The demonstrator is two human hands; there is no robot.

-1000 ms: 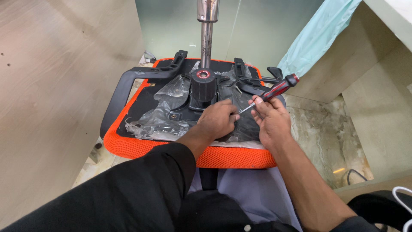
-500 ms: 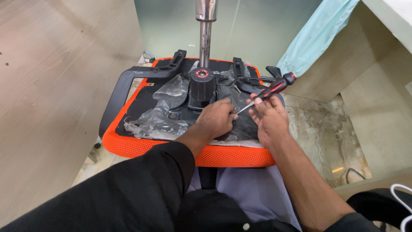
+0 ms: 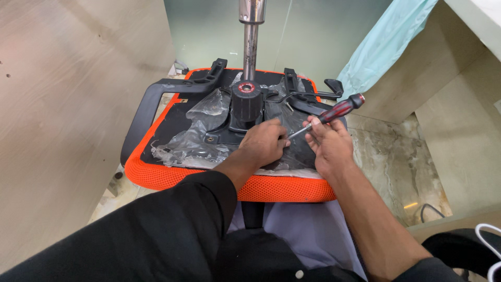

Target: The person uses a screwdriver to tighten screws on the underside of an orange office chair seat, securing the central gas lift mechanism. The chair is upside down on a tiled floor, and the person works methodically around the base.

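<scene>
An upturned office chair seat (image 3: pixel 172 177) with orange mesh edging lies in front of me, its black underside wrapped in clear plastic film (image 3: pixel 201 130). A black mechanism plate with a chrome gas cylinder (image 3: pixel 250 42) stands up from the middle. My left hand (image 3: pixel 266 143) rests on the plate with fingers curled near the screwdriver's tip. My right hand (image 3: pixel 329 146) holds a screwdriver (image 3: pixel 334 112) with a red and black handle, its shaft angled down-left toward my left hand's fingers.
A black armrest (image 3: pixel 143 112) curves along the seat's left side. A wooden panel (image 3: pixel 68 104) stands close on the left. A pale teal plastic sheet (image 3: pixel 383 44) hangs at the upper right over a marble floor (image 3: pixel 402 167). White cable (image 3: pixel 490 250) shows at the lower right.
Both hands stay on the chair underside; the screwdriver handle has shifted only slightly. The view has barely moved.
</scene>
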